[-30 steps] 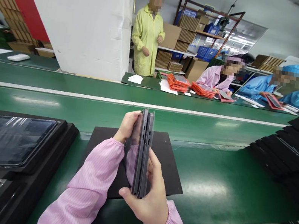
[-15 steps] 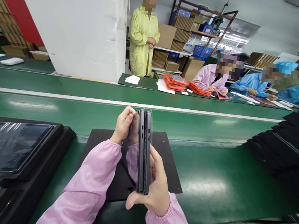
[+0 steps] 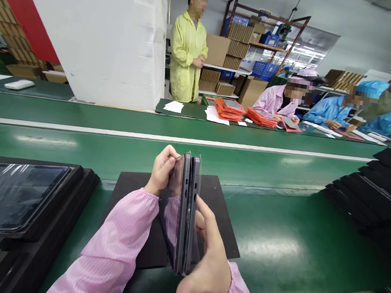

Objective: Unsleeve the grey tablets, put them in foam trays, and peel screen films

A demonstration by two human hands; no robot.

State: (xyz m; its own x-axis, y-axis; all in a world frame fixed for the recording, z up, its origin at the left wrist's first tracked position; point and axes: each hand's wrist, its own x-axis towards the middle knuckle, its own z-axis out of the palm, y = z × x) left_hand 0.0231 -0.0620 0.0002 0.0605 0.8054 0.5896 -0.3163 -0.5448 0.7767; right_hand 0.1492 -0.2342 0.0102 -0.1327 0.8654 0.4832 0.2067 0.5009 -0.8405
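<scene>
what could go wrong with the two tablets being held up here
The tablets stand on edge side by side, and the right grip's thumb is spread away from them, so one might slip. If it did, it could knock against the black board below. The clear film standing out along the right-hand tablet might also snag or crease.

Place: factory workshop, electronics. Evidence: long green counter (image 3: 272,224) with white stripe (image 3: 108,132); two tablets (image 3: 184,214) held upright above it; another tablet (image 3: 2,199) in black tray (image 3: 67,215); pile of black sheets or trays (image 3: 385,198) at right. Opposite: co-workers (image 3: 331,110) in row, work coats and caps (image 3: 372,89); person in yellow coat (image 3: 185,55) standing. Behind: rack (image 3: 263,45), blue crates (image 3: 264,70), cardboard boxes (image 3: 217,49).
</scene>
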